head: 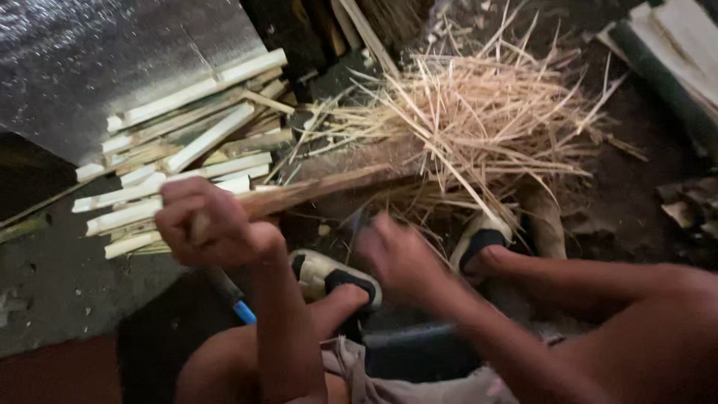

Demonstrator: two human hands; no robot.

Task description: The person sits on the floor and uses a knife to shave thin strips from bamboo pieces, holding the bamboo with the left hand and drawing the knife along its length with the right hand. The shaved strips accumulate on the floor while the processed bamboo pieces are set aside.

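Head view. We find the left hand (213, 228) at centre left of the frame, fingers curled tight around the near end of a bamboo strip (314, 191). The strip runs from that fist up and to the right, toward the middle of the frame, tilted slightly upward.

The right hand (396, 254) sits at lower centre, just right of the strip's near end. It is motion-blurred; we cannot tell whether it is closed or what it holds, and any tool in it is not legible.

Upper right of centre, we note a loose heap of thin bamboo shavings (486, 112), pale and splayed in all directions, lying beyond the far end of the strip. At upper left lies a stack of split bamboo slats (179, 157), roughly parallel and angled across the frame, resting partly on a silvery foil sheet (97, 60).

Below the hands, we record two sandalled feet (336, 277) on dark ground, one at centre and one to its right under the shavings. A blue-ended handle (238, 305) shows beneath the left forearm.
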